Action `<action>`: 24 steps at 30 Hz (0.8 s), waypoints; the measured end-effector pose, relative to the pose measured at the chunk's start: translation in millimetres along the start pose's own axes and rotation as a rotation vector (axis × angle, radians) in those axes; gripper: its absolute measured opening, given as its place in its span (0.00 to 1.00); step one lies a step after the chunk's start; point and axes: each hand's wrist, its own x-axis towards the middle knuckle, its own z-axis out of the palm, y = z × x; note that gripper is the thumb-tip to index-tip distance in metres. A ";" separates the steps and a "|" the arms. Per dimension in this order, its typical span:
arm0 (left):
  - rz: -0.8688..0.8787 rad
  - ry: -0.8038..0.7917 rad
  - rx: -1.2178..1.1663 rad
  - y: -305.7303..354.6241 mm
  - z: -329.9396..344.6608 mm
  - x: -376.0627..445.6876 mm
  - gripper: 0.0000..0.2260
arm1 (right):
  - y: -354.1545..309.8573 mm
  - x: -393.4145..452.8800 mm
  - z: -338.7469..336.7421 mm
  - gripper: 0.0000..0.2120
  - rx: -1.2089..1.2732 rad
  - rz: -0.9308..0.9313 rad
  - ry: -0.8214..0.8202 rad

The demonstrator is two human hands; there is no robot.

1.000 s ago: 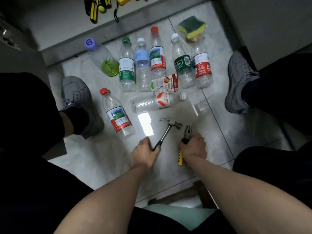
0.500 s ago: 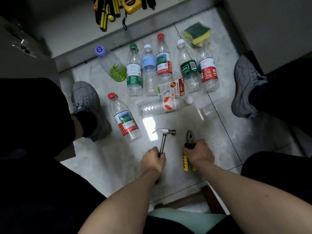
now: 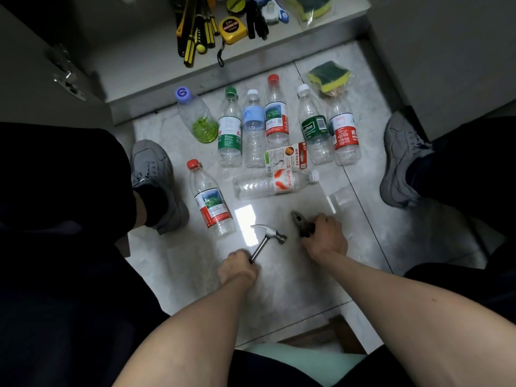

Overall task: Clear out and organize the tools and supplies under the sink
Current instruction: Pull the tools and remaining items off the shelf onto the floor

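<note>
My left hand grips the handle of a small claw hammer, whose steel head points away from me over the floor tiles. My right hand grips a pair of pliers; only the dark jaws stick out past my fingers, the handles are hidden under the hand. Both tools are low over the floor in front of me. Several empty plastic bottles lie in a row farther out, with one bottle lying crosswise and another bottle off to the left.
The open cabinet floor at the top holds screwdrivers, a yellow tape measure, a brush and a sponge pack. A wrapped sponge and a small carton lie on the tiles. My shoes flank the bottles.
The hammer has tilted back to point up and right. My right hand slid up the pliers, hiding their yellow handles. The view shifted to show more of the cabinet.
</note>
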 end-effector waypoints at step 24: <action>0.504 0.820 -0.229 57.6 -349.4 63.7 0.12 | -193.3 90.8 -200.6 0.06 0.411 -0.466 0.008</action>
